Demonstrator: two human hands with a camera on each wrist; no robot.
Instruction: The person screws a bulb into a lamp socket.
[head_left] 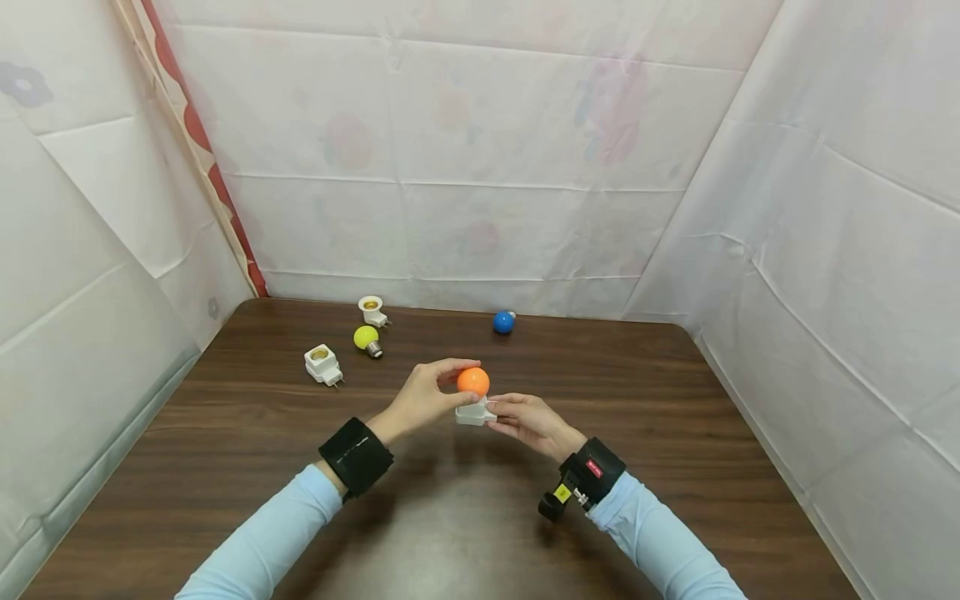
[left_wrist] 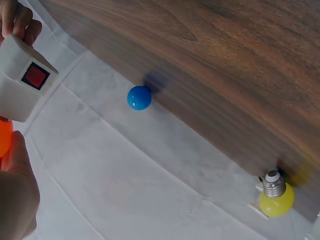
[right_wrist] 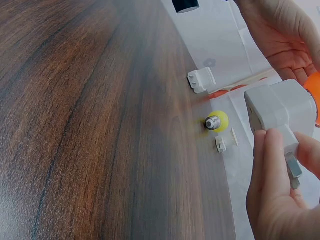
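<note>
My left hand [head_left: 422, 402] pinches an orange light bulb [head_left: 473, 381] between thumb and fingers, round end up. Directly beneath the bulb is a white plug-in lamp socket [head_left: 471, 414], held by my right hand [head_left: 531, 423] at its plug end. Bulb and socket meet, with the bulb's screw base hidden. The left wrist view shows a red switch [left_wrist: 35, 75] on one side of the socket. In the right wrist view, fingers and thumb grip the socket's narrow end, and metal prongs [right_wrist: 293, 169] stick out past them.
On the brown wooden table [head_left: 645, 375], a yellow bulb [head_left: 366, 337] lies beside a round white socket [head_left: 371, 310]. A square white socket [head_left: 322, 364] is nearer on the left. A blue bulb [head_left: 503, 322] lies near the back edge. White cloth [head_left: 480, 150] hangs around the table.
</note>
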